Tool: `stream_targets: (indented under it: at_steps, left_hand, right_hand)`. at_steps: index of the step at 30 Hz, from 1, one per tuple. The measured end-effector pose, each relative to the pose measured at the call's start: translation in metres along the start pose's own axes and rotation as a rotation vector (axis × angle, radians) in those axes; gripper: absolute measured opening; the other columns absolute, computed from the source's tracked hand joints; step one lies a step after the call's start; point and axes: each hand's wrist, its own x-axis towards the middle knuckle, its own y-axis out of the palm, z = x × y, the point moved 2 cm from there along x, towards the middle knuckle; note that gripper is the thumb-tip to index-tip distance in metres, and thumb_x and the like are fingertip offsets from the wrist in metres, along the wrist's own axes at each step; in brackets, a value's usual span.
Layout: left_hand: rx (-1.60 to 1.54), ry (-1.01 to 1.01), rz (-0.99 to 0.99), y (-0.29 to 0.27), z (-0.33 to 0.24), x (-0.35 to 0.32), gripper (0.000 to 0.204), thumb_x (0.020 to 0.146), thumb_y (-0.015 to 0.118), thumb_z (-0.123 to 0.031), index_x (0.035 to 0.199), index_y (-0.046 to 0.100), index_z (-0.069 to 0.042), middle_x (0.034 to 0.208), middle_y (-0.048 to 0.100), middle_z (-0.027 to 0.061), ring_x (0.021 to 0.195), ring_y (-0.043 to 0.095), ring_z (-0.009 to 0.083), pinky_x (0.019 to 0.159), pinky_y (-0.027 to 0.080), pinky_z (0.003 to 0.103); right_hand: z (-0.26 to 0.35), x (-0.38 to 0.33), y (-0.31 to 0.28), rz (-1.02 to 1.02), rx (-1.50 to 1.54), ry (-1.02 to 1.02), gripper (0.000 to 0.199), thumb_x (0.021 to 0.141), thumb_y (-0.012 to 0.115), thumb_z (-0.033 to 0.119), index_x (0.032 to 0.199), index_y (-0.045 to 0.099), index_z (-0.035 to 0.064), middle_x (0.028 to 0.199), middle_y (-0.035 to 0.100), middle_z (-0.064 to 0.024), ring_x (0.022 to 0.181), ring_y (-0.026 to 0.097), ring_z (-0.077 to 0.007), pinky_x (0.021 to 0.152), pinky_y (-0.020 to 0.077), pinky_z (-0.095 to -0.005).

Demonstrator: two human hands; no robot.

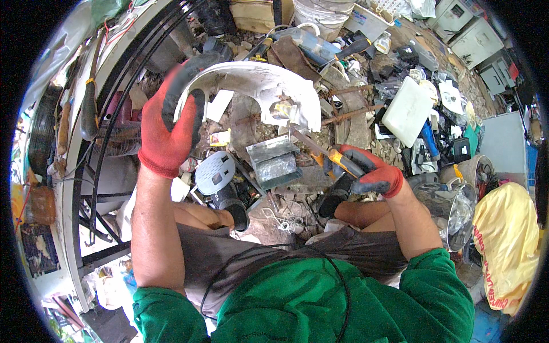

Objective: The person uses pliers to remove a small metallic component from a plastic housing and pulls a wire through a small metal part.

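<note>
On my feed I've got the left hand (166, 132) with its fingers clamped on the left end of one curved white shell (260, 79), held up off the ground, and the right hand (378, 175) wrapped round one orange-and-black tool (346, 164), blade aimed at the shell's lower right edge, can't tell if they touch. Below I count one metal box (269, 150), one oval cover (215, 174) and two shoes (233, 204), plus one yellow sack (506, 240) way off right.

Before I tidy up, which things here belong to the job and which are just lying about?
In use:
white shell, in the left hand
bladed tool, in the right hand

Apparently lying about:
white panel
metal piece
oval cover
yellow bag
</note>
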Motion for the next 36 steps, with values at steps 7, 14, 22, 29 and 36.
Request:
stream_targets:
  at_steps: [7,14,22,29,36]
  left_hand:
    - [-0.047,-0.002,0.012,-0.001,-0.007,0.001,0.040,0.088,0.051,0.001,0.128,0.054,0.005,0.121,0.063,0.0154,0.115,0.057,0.0196,0.102,0.040,0.033]
    - [-0.032,-0.008,0.008,0.000,0.003,-0.002,0.041,0.088,0.054,0.001,0.129,0.054,0.004,0.122,0.064,0.0139,0.115,0.057,0.0182,0.102,0.040,0.032]
    - [-0.096,-0.092,-0.001,0.006,0.009,0.019,0.039,0.088,0.059,-0.001,0.128,0.056,0.002,0.119,0.066,0.0118,0.111,0.059,0.0153,0.099,0.043,0.030]
    - [-0.183,-0.105,0.042,0.020,0.010,0.037,0.040,0.088,0.062,-0.002,0.128,0.056,0.002,0.117,0.067,0.0095,0.107,0.060,0.0140,0.097,0.045,0.029]
    - [-0.267,-0.159,0.059,0.033,0.025,0.045,0.041,0.086,0.064,-0.001,0.127,0.057,0.002,0.115,0.067,0.0095,0.104,0.062,0.0134,0.094,0.047,0.027]
  right_hand:
    - [-0.023,-0.006,-0.020,-0.006,0.057,-0.021,0.098,0.067,0.080,0.013,0.149,0.027,0.0015,0.148,0.040,-0.0078,0.137,0.036,-0.0189,0.113,0.0246,-0.0334]
    - [-0.011,-0.006,-0.004,-0.169,-0.137,0.049,0.073,0.066,0.079,0.020,0.129,0.050,-0.0014,0.116,0.058,-0.0088,0.109,0.054,-0.0205,0.098,0.0381,-0.0323]
    - [0.002,0.000,0.011,0.105,-0.018,0.018,0.063,0.075,0.077,0.019,0.129,0.050,0.0023,0.121,0.057,-0.0058,0.114,0.051,-0.0162,0.101,0.0362,-0.0313]
    - [0.009,-0.006,0.031,-0.065,0.021,0.086,0.064,0.066,0.079,0.021,0.120,0.053,0.0005,0.114,0.058,-0.0078,0.105,0.054,-0.0194,0.094,0.0408,-0.0334]
    - [-0.005,-0.009,0.023,0.075,0.059,-0.017,0.064,0.070,0.081,0.019,0.125,0.052,0.0037,0.114,0.057,-0.0026,0.107,0.050,-0.0137,0.094,0.0386,-0.0286]
